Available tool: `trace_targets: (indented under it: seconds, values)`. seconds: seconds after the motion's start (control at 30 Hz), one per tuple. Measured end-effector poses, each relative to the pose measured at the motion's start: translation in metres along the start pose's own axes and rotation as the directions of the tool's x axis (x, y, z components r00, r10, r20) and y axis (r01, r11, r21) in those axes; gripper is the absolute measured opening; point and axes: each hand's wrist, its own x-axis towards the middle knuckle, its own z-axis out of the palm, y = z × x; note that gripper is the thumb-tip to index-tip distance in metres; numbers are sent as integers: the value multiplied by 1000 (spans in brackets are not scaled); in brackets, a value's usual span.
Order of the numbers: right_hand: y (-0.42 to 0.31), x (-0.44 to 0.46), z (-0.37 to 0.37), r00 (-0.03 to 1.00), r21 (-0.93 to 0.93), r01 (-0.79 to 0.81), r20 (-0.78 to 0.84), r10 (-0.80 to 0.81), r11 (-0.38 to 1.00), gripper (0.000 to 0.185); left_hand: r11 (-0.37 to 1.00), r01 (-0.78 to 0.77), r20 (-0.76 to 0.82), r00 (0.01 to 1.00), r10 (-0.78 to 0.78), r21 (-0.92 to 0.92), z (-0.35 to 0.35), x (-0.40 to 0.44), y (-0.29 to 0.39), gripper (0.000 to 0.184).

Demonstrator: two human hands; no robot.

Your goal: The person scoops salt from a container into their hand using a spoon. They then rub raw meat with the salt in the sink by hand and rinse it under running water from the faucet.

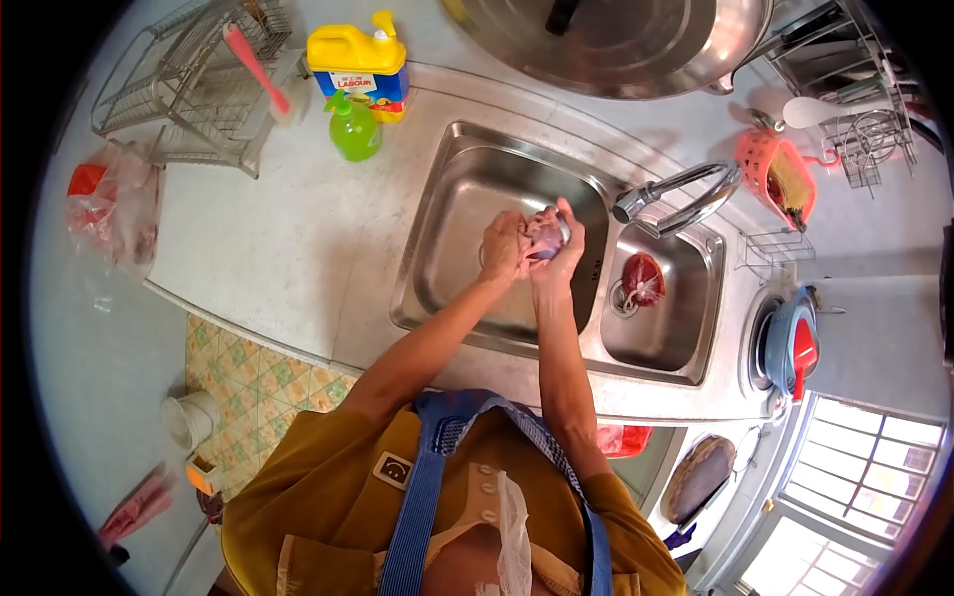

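Observation:
Over the large basin of the steel sink [422, 248], both of my hands hold a piece of raw meat [547, 236]. It is pink with a greyish-purple, shiny part, perhaps offal; the exact kind is unclear. My left hand [505, 245] grips its near-left side with curled fingers. My right hand [561, 253] cups it from the right, thumb and fingers around it. A chrome faucet [686, 199] reaches in from the right, apart from my hands. In the small basin lies a dark red bundle in clear plastic [643, 279], beside the drain.
A green pump bottle [354, 129] and a yellow-and-blue jug [360, 74] stand behind the counter's left part, near a wire rack [199, 89]. A large lidded pot [616, 45] sits at the back. A pink basket [775, 174] hangs right of the faucet; blue basins [790, 338] stand at far right.

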Motion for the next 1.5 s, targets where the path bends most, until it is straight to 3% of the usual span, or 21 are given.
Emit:
trace_targets:
  seconds: [0.07,0.17,0.2,0.33,0.37,0.43,0.5,0.57,0.63,0.67,0.7,0.73,0.77,0.83,0.9,1.03,1.13,1.23,1.4,1.47,1.5]
  values:
    - [0,-6,-11,999,61,-30,25,29,998,23,941,-238,105,970,219,242,11,-3,13,27]
    - [4,-18,-32,980,183,-194,-16,200,964,32,869,-455,403,845,352,196,34,-13,32,24]
    - [7,-29,-16,969,124,-242,91,232,962,36,952,-268,462,870,173,148,42,-29,46,18]
    - [12,-53,7,953,109,-219,237,189,970,46,939,-256,576,814,82,228,45,-33,42,10]
    - [11,-52,4,950,89,-173,279,142,981,46,877,-325,627,778,35,354,35,-27,41,12]
    - [6,-40,-11,935,46,-154,329,131,987,43,-34,-958,937,270,220,284,21,-26,33,20]
    - [4,-24,-32,979,297,-5,197,-56,955,43,49,-985,965,173,195,167,17,-31,39,24]
    - [-11,-20,-35,946,423,-177,324,34,889,42,17,-987,953,156,259,157,17,-35,48,27]
    - [-16,-18,-35,968,289,-68,250,-7,955,40,85,-971,902,239,359,224,18,-40,46,27]
    - [-15,-22,-13,974,351,-83,227,1,933,33,478,-801,640,585,498,360,21,-38,31,26]
    - [-14,-21,-14,973,349,-83,231,0,934,33,809,-503,286,858,427,304,19,-32,16,27]
    - [-13,-20,-16,969,-11,139,206,-134,990,25,970,145,389,919,-60,-194,11,-20,4,36]
    - [-12,-21,-19,937,-370,334,232,-262,867,17,970,145,388,920,-59,-197,9,-18,5,36]
    - [-15,-39,18,903,-536,426,304,-304,728,8,727,589,596,741,-311,-352,2,-16,9,38]
    - [-20,-43,22,463,-484,819,875,-143,-307,14,749,578,564,754,-337,-325,5,-16,18,37]
    - [-5,-67,46,433,-397,739,899,-67,-544,10,785,563,505,771,-387,-258,5,-10,23,32]
    - [2,-56,53,414,-324,540,906,-90,-777,9,779,518,742,662,-104,-353,-4,-2,4,28]
    - [10,-23,56,683,-622,408,694,-229,-668,13,860,447,470,831,-297,-248,-18,16,-14,20]
    - [10,4,35,838,-881,236,398,-373,-410,10,916,291,277,937,-213,-278,5,9,-21,12]
    - [4,10,18,957,-911,198,101,-271,362,16,925,199,174,973,-148,-324,1,12,-24,12]
    - [2,11,13,958,-911,197,100,-271,361,16,961,171,241,964,-116,-219,-6,15,-26,12]
